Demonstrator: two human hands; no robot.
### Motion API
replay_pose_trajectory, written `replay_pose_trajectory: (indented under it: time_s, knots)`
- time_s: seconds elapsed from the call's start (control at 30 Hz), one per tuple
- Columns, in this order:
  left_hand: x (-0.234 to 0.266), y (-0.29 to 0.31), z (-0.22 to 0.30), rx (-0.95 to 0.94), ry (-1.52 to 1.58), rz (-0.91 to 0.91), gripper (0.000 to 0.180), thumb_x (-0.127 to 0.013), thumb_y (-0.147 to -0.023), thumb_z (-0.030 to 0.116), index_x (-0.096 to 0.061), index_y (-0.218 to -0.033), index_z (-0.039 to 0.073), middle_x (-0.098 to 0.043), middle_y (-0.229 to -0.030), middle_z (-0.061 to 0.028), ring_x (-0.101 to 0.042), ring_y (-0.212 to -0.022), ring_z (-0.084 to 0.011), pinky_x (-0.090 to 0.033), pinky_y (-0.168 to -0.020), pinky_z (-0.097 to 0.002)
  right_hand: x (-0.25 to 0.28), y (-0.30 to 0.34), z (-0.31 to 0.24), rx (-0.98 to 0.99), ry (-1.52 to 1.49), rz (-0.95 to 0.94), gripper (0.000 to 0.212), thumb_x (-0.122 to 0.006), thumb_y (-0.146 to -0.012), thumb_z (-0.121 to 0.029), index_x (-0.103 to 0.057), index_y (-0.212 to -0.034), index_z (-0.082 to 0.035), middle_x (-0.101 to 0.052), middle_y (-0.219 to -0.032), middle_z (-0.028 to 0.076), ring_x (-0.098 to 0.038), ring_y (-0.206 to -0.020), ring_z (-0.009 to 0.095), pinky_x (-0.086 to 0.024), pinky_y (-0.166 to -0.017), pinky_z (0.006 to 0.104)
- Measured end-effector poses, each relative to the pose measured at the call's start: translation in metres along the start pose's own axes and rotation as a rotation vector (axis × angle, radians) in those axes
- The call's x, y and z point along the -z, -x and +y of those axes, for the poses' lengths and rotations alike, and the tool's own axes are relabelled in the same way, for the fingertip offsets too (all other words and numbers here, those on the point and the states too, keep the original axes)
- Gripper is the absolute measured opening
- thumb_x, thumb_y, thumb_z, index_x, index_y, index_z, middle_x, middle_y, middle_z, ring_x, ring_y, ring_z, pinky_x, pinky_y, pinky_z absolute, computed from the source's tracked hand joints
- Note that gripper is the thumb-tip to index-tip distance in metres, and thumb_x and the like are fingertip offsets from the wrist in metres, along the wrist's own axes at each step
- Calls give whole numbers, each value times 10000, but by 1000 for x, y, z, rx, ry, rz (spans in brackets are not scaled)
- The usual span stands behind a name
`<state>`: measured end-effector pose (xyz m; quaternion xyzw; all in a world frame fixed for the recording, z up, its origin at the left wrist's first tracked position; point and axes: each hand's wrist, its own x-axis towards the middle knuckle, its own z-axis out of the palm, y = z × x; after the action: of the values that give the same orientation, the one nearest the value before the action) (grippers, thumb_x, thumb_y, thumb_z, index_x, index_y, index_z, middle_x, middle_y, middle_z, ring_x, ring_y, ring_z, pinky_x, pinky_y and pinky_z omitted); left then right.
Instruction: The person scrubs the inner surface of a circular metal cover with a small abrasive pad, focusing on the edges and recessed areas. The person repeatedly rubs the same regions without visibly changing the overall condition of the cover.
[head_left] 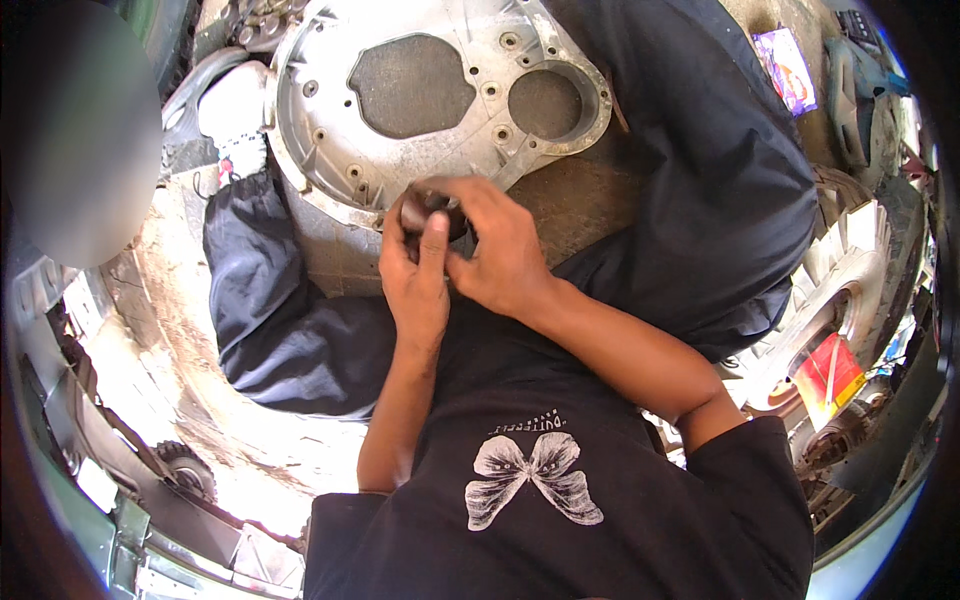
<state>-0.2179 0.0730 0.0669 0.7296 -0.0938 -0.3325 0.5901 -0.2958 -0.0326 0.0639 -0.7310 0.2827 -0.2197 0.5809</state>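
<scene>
In front of my lap, both hands are closed around a small dark brown metal part [424,208] that looks rounded, like a short cylinder or bushing. My left hand [410,275] grips it from the left with the thumb lying along its near side. From the right, my right hand [505,245] curls its fingers over the top of it. Fingers cover much of the part, so its full shape is hidden. Just beyond my hands lies a large silver bell housing [430,150] with one big irregular opening, a round opening at its right and several bolt holes.
My legs in dark trousers [720,150] bend around both sides of the housing. A purple packet [785,70] lies at the far right. Large tyres [880,250] and a red and yellow packet [828,378] are on the right. A blurred grey rounded shape [80,130] blocks the upper left.
</scene>
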Motion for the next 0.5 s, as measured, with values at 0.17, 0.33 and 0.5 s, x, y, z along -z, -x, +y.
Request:
replay_pose_trajectory:
  time_s: [0.17,0.33,0.5]
  knots:
    - [4,-27,-7,62,-101,87,396,-755,-1066,301,-702,-1253,-44,-713,-1054,-67,-648,-982,-151,-534,-915,-331,32,-22,10,1,41,-213,474,-839,-886,-206,-713,-1299,-10,-753,-1244,246,-734,-1102,428,-583,-983,491]
    - [9,-43,3,87,-372,-113,303,-753,-1034,224,-728,-1211,-22,-749,-899,-76,-685,-791,-164,-566,-752,-328,122,-86,-16,-75,53,207,384,-843,-949,-231,-767,-1262,-22,-817,-1132,62,-728,-981,130,-572,-903,306]
    - [-28,-49,17,-232,-590,-225,301,-739,-1009,146,-694,-1260,-15,-790,-978,-163,-763,-869,-224,-582,-813,-357,177,-193,-43,215,324,358,309,-764,-992,-215,-769,-1147,52,-807,-979,205,-774,-833,298,-594,-794,388]
